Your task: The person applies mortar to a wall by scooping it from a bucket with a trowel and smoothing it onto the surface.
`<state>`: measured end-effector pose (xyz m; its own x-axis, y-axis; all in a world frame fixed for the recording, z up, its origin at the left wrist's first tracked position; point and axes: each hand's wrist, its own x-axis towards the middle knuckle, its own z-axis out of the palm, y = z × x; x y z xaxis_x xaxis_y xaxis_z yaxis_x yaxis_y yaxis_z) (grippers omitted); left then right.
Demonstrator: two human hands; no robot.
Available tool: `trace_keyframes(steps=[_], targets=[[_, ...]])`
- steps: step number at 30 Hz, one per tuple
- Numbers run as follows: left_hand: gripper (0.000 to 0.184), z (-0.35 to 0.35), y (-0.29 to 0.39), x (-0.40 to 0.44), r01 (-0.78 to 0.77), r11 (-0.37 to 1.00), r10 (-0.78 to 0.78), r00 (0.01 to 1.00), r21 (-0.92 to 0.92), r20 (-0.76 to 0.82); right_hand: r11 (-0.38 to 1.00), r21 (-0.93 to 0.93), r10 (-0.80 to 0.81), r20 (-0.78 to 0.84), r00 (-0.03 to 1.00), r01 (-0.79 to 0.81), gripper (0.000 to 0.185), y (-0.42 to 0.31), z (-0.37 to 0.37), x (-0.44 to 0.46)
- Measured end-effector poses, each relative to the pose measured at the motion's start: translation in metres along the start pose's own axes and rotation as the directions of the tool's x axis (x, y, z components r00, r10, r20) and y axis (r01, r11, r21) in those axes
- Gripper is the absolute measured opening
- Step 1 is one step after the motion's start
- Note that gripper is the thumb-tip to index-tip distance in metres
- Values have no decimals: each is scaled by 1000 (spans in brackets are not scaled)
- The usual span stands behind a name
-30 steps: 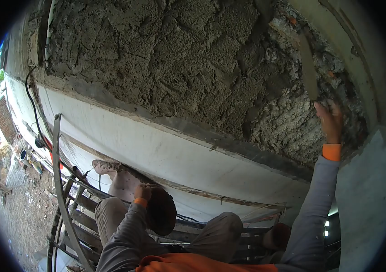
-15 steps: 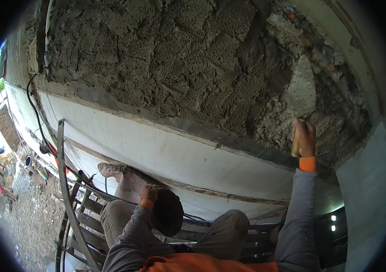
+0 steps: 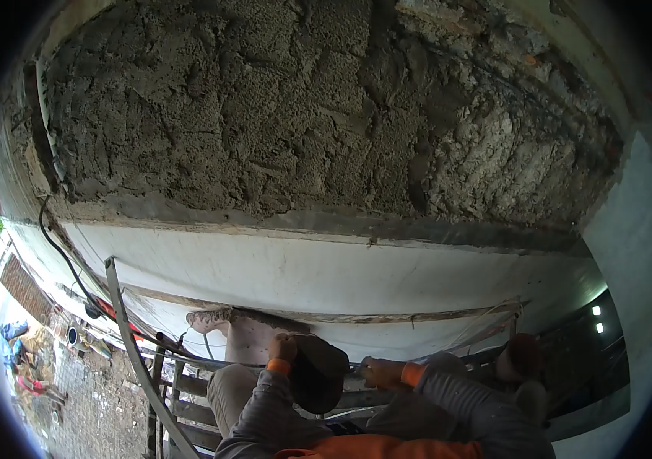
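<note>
Dark brown and roughly round, the pan (image 3: 322, 376) sits low in view, in front of the person's knees, its inside in shadow and its contents too dim to make out. The left hand (image 3: 282, 349) has its grip closed on the pan's near-left rim, fingers folded tight. Just beside the opposite rim, the right hand (image 3: 381, 372) is bent inward with fingers curled; whether that grip is closed around something cannot be told, since the palm is hidden. Grey sleeves (image 3: 265, 405) end in orange cuffs at both wrists.

Behind the pan stands a pale pink container (image 3: 253, 338), grey crust caked along its edge. Dark slats (image 3: 194, 411) run beneath the person's legs, and a curved flat bar (image 3: 133, 348) rises at the left.

Above a smooth white band (image 3: 341, 271) and a narrow grey ledge (image 3: 326, 223), wet-looking grey mortar (image 3: 242, 115) covers the wall in ridged, grainy swipes. Toward the right, a paler patch (image 3: 494, 157) is lumpier and crumbly.
</note>
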<state>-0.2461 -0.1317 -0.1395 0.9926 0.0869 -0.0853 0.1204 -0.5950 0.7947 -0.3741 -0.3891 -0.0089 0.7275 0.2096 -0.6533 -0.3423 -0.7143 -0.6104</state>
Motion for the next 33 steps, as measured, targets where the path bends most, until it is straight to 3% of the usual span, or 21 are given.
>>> trace_keyframes(steps=[1,3,4,5,7,9,10,11,12,15,16,19,21,22,24,26,27,30,33], targets=[[33,-2,2,-3,-8,1000,8,1000,6,11,953,-273,-118,53,992,128,31,13,7,16],[35,-11,7,-3,-25,1000,24,999,16,27,602,-707,-289,241,927,372,35,50,21,65],[36,-14,10,-2,-60,998,59,998,-15,-17,776,-610,-132,91,987,160,34,-6,5,27],[36,-17,13,-2,-93,995,90,994,-46,-63,789,-606,-128,0,992,102,26,1,4,35],[37,-25,19,-6,-119,990,110,987,-71,-114,615,-737,-291,116,950,279,24,17,-6,49],[37,-37,25,-8,-106,993,98,987,-57,-127,603,-666,-452,170,876,440,24,23,-9,44],[37,-41,24,-10,-92,992,82,990,-83,-114,859,-432,-249,117,961,275,23,-7,-15,14],[37,-42,19,-10,-87,994,78,989,-68,-128,987,-158,-21,127,992,41,23,-24,-18,-1],[37,-39,14,-7,-87,995,79,987,-55,-140,938,-320,-97,113,989,129,27,-7,-15,11],[37,-31,7,2,-55,997,50,993,-48,-103,714,-692,-62,81,995,101,31,-10,-2,34],[37,-27,7,3,-40,998,36,996,-52,-80,773,-632,-27,40,999,46,35,-8,3,47],[38,-18,13,2,10,1000,-10,999,0,-50,765,-625,-141,68,988,152,35,-31,12,65],[39,-4,7,5,-75,996,73,996,-37,-43,742,-650,-233,-20,972,164,32,-42,34,78],[38,-8,17,-1,-86,996,85,996,-22,-30,740,-625,-301,21,953,247,25,-65,37,60],[35,1,9,1,-177,984,178,983,28,-41,648,-716,-451,-87,888,259,24,-50,80,72],[30,21,-26,18,-325,939,334,939,108,-78,604,-688,-520,41,853,401,29,-13,105,81],[31,17,-21,20,-296,953,301,950,71,-78,577,-667,-550,108,828,471,32,1,105,81],[33,-4,-4,13,-195,981,193,978,-18,-83,623,-698,-412,93,907,354,26,9,70,64],[36,-10,16,6,-126,991,122,988,-40,-89,664,-714,-348,-30,937,224,27,-21,55,61]])
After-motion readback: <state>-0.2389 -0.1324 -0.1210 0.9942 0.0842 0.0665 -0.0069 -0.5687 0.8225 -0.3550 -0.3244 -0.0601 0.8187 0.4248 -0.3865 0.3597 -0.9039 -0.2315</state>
